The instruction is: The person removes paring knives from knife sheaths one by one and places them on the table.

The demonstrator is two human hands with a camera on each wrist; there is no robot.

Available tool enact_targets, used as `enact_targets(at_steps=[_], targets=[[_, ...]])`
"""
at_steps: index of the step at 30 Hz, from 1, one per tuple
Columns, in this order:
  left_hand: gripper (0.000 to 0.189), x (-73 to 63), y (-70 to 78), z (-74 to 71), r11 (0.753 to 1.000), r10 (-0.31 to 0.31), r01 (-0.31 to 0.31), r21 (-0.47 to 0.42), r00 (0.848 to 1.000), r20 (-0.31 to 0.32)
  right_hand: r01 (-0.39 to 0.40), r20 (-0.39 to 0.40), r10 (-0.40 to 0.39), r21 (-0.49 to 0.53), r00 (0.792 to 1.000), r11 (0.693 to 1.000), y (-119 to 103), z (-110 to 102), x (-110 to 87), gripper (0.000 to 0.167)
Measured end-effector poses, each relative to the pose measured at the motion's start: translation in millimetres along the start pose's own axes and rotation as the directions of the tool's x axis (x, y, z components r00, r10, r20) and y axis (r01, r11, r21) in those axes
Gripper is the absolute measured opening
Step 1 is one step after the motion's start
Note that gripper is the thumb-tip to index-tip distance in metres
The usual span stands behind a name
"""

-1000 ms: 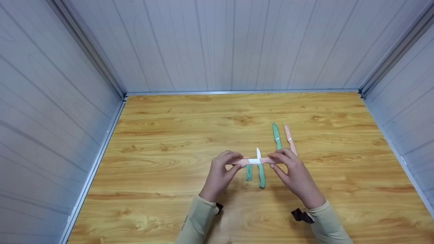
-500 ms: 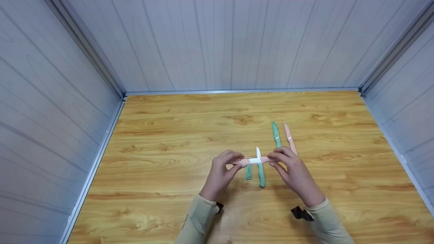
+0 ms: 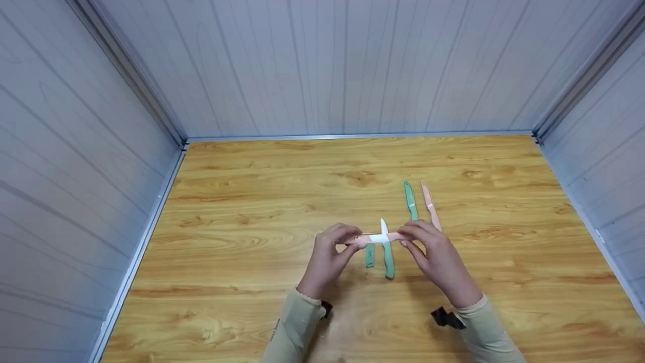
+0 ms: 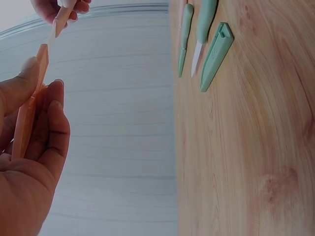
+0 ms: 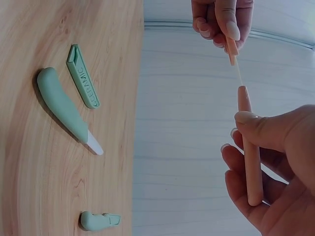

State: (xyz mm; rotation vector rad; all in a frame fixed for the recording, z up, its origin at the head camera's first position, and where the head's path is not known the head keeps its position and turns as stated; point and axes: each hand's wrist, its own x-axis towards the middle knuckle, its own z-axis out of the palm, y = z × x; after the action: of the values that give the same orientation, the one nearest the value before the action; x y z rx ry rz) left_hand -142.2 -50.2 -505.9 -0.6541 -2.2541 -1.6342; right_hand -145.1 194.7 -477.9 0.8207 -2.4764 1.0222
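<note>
My left hand [image 3: 326, 257] pinches a pink blade sheath [image 4: 42, 64] between thumb and fingers. In my right hand [image 3: 437, 257] is the pink handle [image 5: 252, 162] of a knife, its white blade [image 3: 378, 238] partly inside the sheath and partly bare between the hands. Knife and sheath are held level above the table. Below them on the wood lies a green-handled knife [image 5: 64, 108] with its short white blade uncovered. Beside it rests a loose green sheath [image 5: 82, 76] marked "CERAMIC".
Farther back, a green knife [image 3: 409, 196] and a pink knife [image 3: 428, 199] lie side by side with covered blades, partly behind my right hand. Pale panel walls [image 3: 322, 70] border the wooden table [image 3: 262, 191] at the back and both sides.
</note>
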Motion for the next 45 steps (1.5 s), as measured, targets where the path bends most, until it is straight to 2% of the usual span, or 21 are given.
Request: enact_targets(at_steps=[8,14,21,28,37,45], targets=[[0.018,-2.2,-1.7,0.1,1.000,0.019,-0.019,-0.011,1.000,0.011,-0.007,0.007,0.007,0.012,1.000,1.000,0.5,0.7,-2.2,0.022],[0.017,-2.0,-3.7,1.5,0.999,0.050,-0.050,0.014,0.999,-0.011,-0.009,0.005,0.009,0.008,1.000,1.000,-0.9,-0.3,-1.6,0.020],[0.017,-1.7,-3.6,1.2,0.999,0.044,-0.044,0.013,0.999,-0.003,-0.019,0.006,0.019,0.006,1.000,1.000,0.4,0.0,-2.6,0.022],[0.018,-1.4,-2.7,1.7,0.999,0.046,-0.046,0.021,0.999,-0.023,-0.018,0.001,0.018,0.013,1.000,1.000,0.7,0.2,-2.7,0.022],[0.019,-0.9,-2.7,-0.3,0.999,0.046,-0.046,0.009,0.999,-0.007,-0.029,0.012,0.029,0.003,1.000,1.000,0.8,-0.9,-3.3,0.022],[0.019,-2.0,-3.3,-0.4,0.999,0.036,-0.036,-0.016,0.999,-0.013,-0.014,-0.017,0.014,0.005,1.000,1.000,1.9,0.1,-4.0,0.026]])
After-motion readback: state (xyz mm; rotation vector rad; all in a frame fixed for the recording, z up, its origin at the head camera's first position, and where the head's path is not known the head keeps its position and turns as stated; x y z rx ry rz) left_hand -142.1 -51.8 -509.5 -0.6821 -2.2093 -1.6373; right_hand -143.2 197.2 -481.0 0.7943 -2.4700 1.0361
